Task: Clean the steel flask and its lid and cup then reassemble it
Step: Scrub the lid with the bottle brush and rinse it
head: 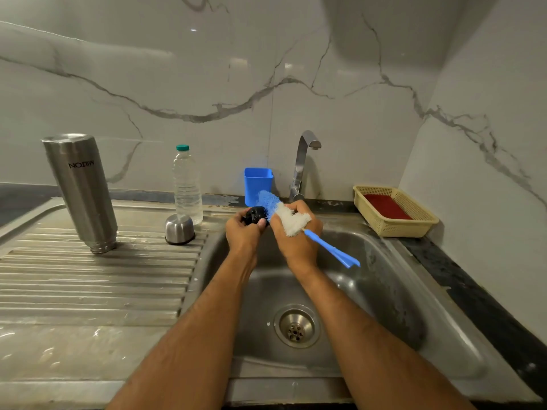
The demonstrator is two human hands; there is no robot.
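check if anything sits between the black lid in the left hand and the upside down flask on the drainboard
Yes: the steel cup and the water bottle stand on the drainboard between the black lid and the flask.

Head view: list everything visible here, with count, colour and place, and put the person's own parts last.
steel flask: 1, silver, upside down on the draining board, far left
steel cup: 1, silver with dark rim, upside down on the draining board, in front of the water bottle
water bottle: 1, clear with green cap, upright behind the cup
lid: 1, black, held over the sink
bottle brush: 1, blue and white bristles, blue handle, bristles against the lid
blue holder: 1, by the wall, left of the tap
tap: 1, silver, behind the sink
sink: 1, steel
basket: 1, cream, something red inside, right counter
left hand: grips the lid
right hand: grips the brush
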